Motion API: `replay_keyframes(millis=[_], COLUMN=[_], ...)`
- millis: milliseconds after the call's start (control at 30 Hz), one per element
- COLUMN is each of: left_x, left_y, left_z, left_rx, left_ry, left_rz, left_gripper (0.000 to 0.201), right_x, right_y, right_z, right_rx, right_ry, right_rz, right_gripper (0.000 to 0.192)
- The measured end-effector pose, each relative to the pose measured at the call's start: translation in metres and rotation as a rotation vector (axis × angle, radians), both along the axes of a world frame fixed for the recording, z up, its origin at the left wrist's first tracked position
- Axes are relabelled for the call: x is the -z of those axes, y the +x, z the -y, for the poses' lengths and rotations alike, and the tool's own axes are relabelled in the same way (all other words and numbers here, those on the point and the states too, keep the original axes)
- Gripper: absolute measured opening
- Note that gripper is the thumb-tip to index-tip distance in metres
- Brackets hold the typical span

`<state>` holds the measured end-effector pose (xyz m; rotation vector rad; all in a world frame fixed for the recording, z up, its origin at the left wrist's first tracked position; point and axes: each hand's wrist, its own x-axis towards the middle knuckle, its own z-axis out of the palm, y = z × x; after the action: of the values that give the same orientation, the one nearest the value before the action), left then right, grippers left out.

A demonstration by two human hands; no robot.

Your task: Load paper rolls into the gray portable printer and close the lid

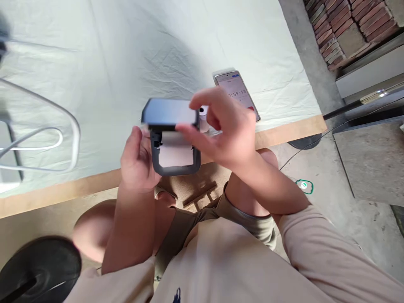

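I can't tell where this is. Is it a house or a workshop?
Probably a workshop or storage shed: bare concrete floor, stacked bricks, and a board table under a white sheet with a phone.

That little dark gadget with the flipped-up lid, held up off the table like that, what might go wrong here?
1. The dark device is held in the air past the table edge, the left hand on its body and the right hand at its open lid. A slip could drop it to the floor.
2. The phone lies near that edge; an elbow might knock it off.
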<state>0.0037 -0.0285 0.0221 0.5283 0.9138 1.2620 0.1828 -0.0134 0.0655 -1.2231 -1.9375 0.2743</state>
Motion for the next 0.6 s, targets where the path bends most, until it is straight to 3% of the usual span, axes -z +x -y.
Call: replay_keyframes(millis=[167, 233, 300, 433, 500, 600], left_x=[0.006, 0.010, 0.013, 0.017, 0.017, 0.018], left_y=[0.000, -0.001, -0.002, -0.001, -0.001, -0.001], left_z=[0.003, 0.004, 0.004, 0.004, 0.004, 0.004], left_rx=[0.092, 0.060, 0.019, 0.039, 0.067, 0.067], left_ry=[0.071, 0.091, 0.115, 0.143, 0.145, 0.156], left_rz=[-0.075, -0.069, -0.045, 0.009, 0.010, -0.022], left_gripper=[0.039, 0.034, 0.033, 0.032, 0.036, 0.043], right_x=[-0.001, -0.001, -0.003, -0.011, -0.014, -0.019], right_y=[-0.001, 0.001, 0.001, -0.004, -0.009, -0.010], right_z=[-0.012, -0.014, -0.013, -0.011, -0.011, -0.009], right_rx=[0.006, -0.046, -0.086, -0.064, -0.030, -0.021], right_ry=[0.027, 0.062, 0.022, -0.241, -0.295, -0.272], right_rz=[-0.304, -0.279, -0.069, 0.497, 0.641, 0.678], right_gripper=[0.013, 0.009, 0.012, 0.025, 0.033, 0.029])
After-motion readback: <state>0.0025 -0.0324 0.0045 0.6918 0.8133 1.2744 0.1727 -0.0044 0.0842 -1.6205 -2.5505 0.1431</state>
